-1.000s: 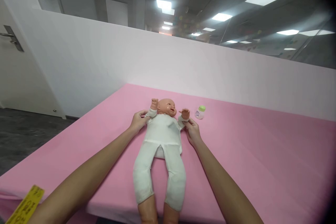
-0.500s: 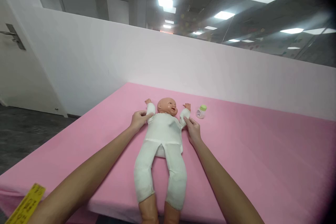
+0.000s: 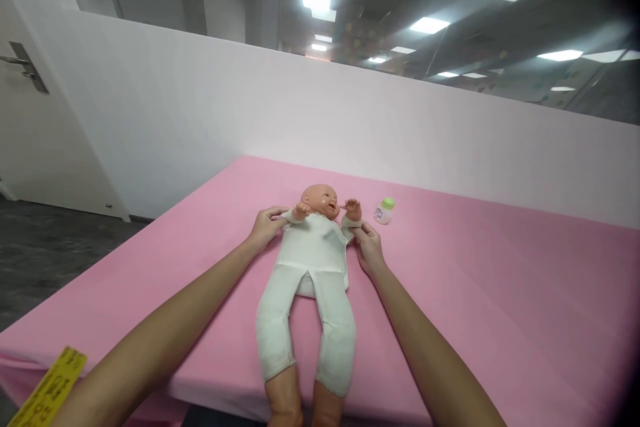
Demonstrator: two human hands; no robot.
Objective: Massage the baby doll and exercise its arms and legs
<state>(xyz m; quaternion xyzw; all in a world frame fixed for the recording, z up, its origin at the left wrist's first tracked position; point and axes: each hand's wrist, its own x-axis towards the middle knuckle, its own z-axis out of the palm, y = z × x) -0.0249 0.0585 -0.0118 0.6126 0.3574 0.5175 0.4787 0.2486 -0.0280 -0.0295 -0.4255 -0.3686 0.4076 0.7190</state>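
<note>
A baby doll [image 3: 313, 260] lies on its back near the front edge of the pink bench [image 3: 475, 293], head away from the person, bare feet over the edge. It wears a white one-piece suit; its face is smooth plastic, mouth open. The left hand [image 3: 265, 227] pinches the doll's sleeve at one wrist, the right hand [image 3: 369, 250] grips the other, both little arms bent inward. A small green-capped bottle [image 3: 383, 211] stands just beside the doll's head.

Both bare forearms stretch far forward and converge slightly, the left hand [image 3: 264, 227] and the right hand [image 3: 369, 248] each curled in a pinch, fingers closed, palms turned toward one another.
</note>
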